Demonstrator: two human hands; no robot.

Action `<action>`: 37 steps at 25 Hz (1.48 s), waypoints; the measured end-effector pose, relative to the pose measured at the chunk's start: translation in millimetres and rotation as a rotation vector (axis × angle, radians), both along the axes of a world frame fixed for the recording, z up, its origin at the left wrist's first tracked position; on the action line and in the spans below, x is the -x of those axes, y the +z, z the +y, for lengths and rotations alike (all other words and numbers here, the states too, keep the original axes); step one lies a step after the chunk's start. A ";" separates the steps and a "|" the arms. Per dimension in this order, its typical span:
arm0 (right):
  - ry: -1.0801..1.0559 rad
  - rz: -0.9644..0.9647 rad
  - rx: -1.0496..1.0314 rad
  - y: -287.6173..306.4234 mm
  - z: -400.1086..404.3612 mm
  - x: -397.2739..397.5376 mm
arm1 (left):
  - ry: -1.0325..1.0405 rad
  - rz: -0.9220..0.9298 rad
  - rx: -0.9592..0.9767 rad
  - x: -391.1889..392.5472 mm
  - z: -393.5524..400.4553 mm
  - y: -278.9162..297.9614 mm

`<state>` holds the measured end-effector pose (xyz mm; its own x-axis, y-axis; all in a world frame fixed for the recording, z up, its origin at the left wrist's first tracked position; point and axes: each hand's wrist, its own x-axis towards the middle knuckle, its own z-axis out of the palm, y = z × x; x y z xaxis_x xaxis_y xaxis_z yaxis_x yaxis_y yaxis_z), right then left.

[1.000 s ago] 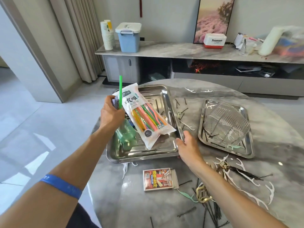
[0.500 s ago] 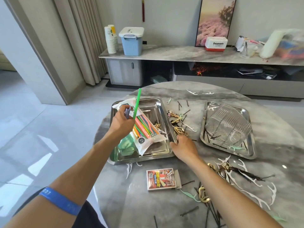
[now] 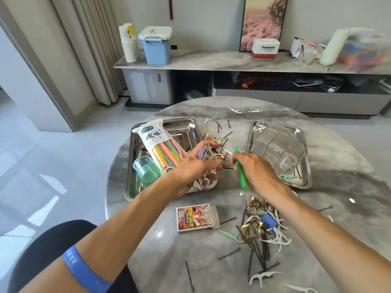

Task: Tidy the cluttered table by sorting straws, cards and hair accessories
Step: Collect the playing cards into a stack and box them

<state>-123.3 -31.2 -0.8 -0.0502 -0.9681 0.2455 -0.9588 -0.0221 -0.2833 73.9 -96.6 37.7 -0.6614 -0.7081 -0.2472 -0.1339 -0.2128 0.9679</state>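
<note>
Straws first: one sealed pack [image 3: 163, 148] leans in the left tray [image 3: 130, 166], light and crinkly, best gripped mid-bag. One card box [image 3: 194, 217] sits just below that tray, stiff and flat. Left hand [image 3: 194, 166] grips a fan of cards [image 3: 204, 153]; right hand [image 3: 251, 168] pinches one green straw [image 3: 241, 172], featherlight. Hairpins [image 3: 254, 229] scatter right of the box, too many to count.
</note>
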 end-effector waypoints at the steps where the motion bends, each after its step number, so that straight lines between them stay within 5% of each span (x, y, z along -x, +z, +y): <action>1: 0.024 0.094 -0.089 -3.2 7.9 8.3 | 0.047 0.034 -0.074 1.5 3.0 -1.1; 3: 0.061 0.239 -0.257 -10.1 21.7 17.4 | 0.138 0.020 -0.185 3.4 7.8 -8.7; 5: 0.033 0.154 -0.224 -12.9 28.6 13.1 | 0.244 -0.001 -0.250 7.0 13.1 -17.9; 7: -0.020 -0.270 -0.126 -4.7 33.3 -1.4 | 0.322 0.065 -0.297 13.3 19.8 -22.7; 10: -0.085 -1.321 -0.233 14.2 35.2 -36.9 | 0.306 0.230 -0.287 22.6 27.8 -21.4; 14: -0.095 -1.791 -0.319 30.8 37.3 -49.0 | 0.068 0.360 -0.220 26.3 40.0 -16.8; 18: -0.019 -1.899 -0.459 21.7 45.1 -52.1 | 0.021 0.168 -0.079 25.7 52.4 -17.7; 22: -0.204 -1.898 -0.330 5.9 45.1 -35.3 | -0.182 -0.429 0.732 -9.6 32.6 -22.0; 27: -0.326 -1.681 -0.174 -5.5 40.4 -13.6 | -0.573 -0.959 1.030 -28.6 54.6 -53.5; 37: -0.240 -1.500 0.111 -19.0 23.5 -15.3 | -0.379 -0.781 1.065 -24.9 47.9 -59.7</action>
